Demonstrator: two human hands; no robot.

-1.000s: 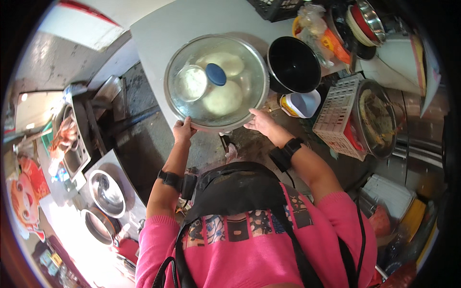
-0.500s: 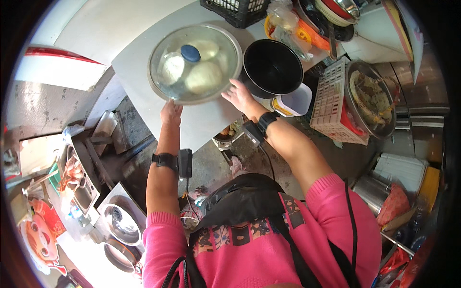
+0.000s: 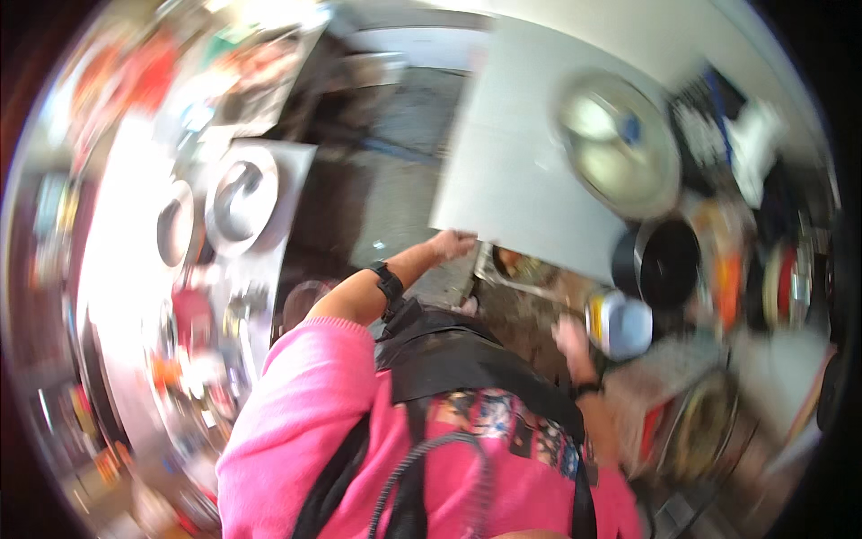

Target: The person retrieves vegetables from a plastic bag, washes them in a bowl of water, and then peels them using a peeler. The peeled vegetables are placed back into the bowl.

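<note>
Grey tabletop [image 3: 530, 126], cluttered kitchen around it, much smeared by blur; lidded round bowl [image 3: 621, 148] sits toward its far right side, pale lumps under the lid, well apart from both hands; black pot [image 3: 663, 260] just beside it, near the edge; white tub [image 3: 626, 325] below the pot, support unclear. Left hand [image 3: 456, 244] is at the near corner, contact unclear, nothing visible in it, cannot tell if fingers are open or closed; right hand [image 3: 569, 336] near the tub, too blurred to read its fingers. Risks, as judged: a sideways right-arm swing could tip the tub; a bump to the pot could jolt the bowl or shift its lid.
</note>
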